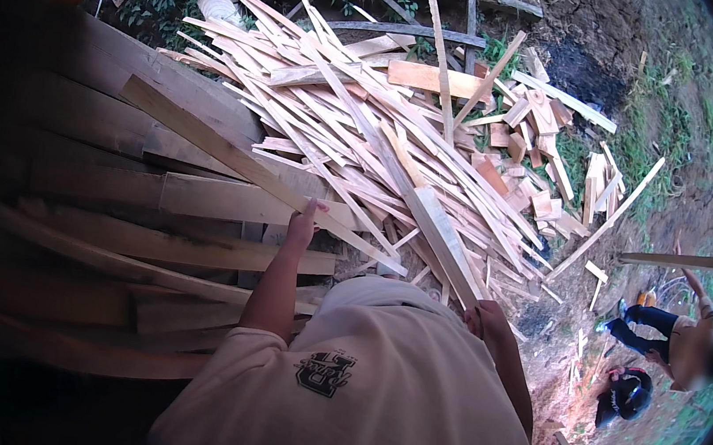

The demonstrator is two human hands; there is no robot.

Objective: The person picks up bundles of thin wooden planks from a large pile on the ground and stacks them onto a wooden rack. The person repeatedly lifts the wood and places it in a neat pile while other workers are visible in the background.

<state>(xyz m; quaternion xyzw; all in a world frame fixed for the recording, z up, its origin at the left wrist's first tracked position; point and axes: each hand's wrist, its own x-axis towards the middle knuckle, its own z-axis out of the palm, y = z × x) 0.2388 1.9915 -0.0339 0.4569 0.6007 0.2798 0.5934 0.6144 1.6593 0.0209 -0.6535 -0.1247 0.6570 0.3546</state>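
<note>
While left hand (303,221) clasps plank (240,159) partway along, right hand (492,322) grips near end of board (444,235).

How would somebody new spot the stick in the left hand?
Find the big pile of cut wood, top middle. Below its left side, the left hand holds a long stick slanting down rightward. Unlike the pile's sticks, its upper-left end reaches far across the stacked boards.

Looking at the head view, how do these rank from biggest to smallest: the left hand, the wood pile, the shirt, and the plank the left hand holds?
1. Wood pile and shirt: too alike to rank; the shirt is nearer the camera.
2. Plank
3. Left hand
</note>
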